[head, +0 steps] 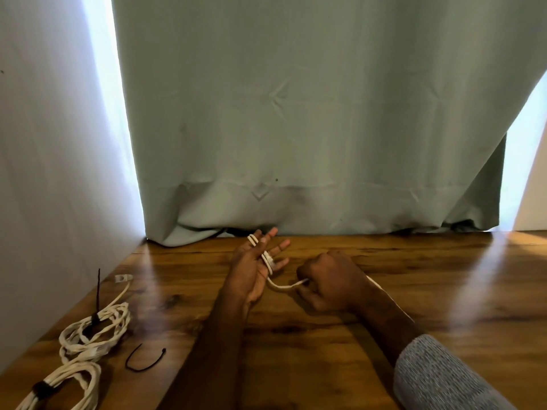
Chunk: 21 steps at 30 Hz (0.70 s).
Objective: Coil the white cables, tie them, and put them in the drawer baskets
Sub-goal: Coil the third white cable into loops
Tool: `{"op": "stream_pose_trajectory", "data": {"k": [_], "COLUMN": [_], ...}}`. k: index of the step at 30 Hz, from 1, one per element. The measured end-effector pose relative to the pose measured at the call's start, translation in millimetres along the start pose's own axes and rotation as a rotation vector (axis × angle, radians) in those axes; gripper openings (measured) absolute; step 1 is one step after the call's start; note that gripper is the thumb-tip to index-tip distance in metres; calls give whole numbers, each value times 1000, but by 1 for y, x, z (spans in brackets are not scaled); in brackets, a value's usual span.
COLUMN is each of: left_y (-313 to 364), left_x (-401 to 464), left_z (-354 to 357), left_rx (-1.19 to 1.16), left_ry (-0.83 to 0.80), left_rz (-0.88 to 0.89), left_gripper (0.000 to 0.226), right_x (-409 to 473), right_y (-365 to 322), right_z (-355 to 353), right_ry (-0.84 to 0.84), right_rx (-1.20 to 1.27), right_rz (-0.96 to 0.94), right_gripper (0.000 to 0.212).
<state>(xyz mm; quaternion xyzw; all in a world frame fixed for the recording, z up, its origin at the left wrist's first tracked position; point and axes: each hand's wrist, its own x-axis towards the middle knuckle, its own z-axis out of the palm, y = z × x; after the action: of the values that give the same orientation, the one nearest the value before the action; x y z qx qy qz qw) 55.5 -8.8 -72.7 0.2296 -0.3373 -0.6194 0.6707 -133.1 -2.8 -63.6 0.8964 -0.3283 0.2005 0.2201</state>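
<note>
Coiling is the step in hand. The left hand [251, 270] is held up over the surface [414, 291] with palm turned inward and fingers straight and spread; a white cable [268, 261] is wound round it, loops showing at the fingertips and across the palm. The fingers do not curl on the cable; it is carried by the wraps alone. From the palm the cable runs in a short slack bow to the right hand [328, 282], a closed fist just beside the left, knuckles up, with the cable pinched at the thumb side. A length of it shows past the right wrist; where it ends cannot be told. At the left edge of the surface lie two bundles already coiled: the farther bundle [97, 329] is cinched with a dark tie whose tail stands upright, one plug end trailing away from it; the nearer bundle [71, 383], at the bottom edge, is bound with a dark band. A loose tie [142, 362] lies curved just beside them. The drawer baskets are not in view, so no stowing is judged done. Judgement: this is the third cable, early in its winding, few turns laid. The next move calls for the right hand to feed further turns round the left, keeping light tension so the loops do not slide off the straight fingers. The loose tie then serves for binding.
</note>
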Motion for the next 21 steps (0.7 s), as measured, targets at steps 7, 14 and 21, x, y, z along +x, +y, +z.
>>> {"op": "stream_pose_trajectory", "data": {"k": [7,14,21], "left_y": [-12,-17,-16], "left_x": [-7,-13,-11], "left_z": [12,11,7], "left_rx": [356,726,605], "left_ry": [-48,-238,-365], "left_rz": [-54,-230,-556], "left_gripper": [33,38,67], "right_x": [-4,-7,-5], "right_y": [7,21,21], "right_z": [2,2,2], "right_ry": [241,243,104], "right_rx": [168,203,624], "right_rz": [-50,143,198], "right_gripper": [23,49,26]}}
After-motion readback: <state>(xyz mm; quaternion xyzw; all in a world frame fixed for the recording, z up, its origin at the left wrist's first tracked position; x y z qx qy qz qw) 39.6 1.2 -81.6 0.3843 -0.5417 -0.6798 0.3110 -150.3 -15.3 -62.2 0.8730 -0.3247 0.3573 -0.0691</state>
